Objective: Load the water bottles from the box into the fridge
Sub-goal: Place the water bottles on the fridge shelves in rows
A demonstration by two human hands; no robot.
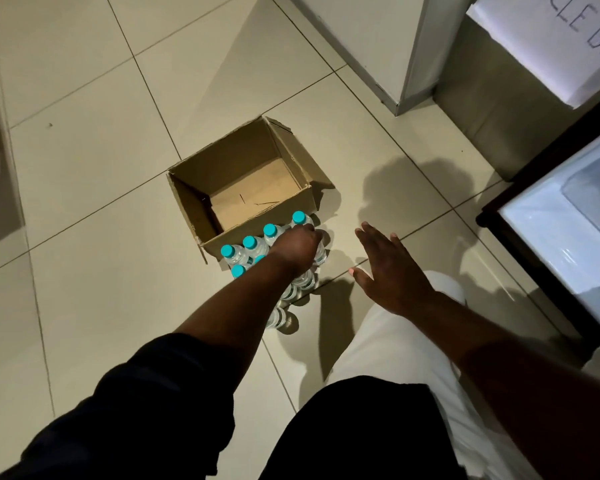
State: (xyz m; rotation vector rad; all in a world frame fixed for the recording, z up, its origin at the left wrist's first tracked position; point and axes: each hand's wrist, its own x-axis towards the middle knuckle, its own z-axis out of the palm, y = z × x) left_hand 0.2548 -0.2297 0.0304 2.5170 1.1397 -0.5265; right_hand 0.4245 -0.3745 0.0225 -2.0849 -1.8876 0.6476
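An open cardboard box stands on the tiled floor with nothing inside. Several clear water bottles with teal caps stand in a cluster on the floor just in front of it. My left hand reaches down over the right side of the cluster, its fingers curled round the top of a bottle whose cap is hidden. My right hand hovers to the right of the bottles, fingers straight and spread, holding nothing. The lit fridge interior shows at the right edge.
A white cabinet stands at the back right beside a brown bin carrying a paper sign. My light-trousered leg is below my right hand. The fridge's dark frame is to the right.
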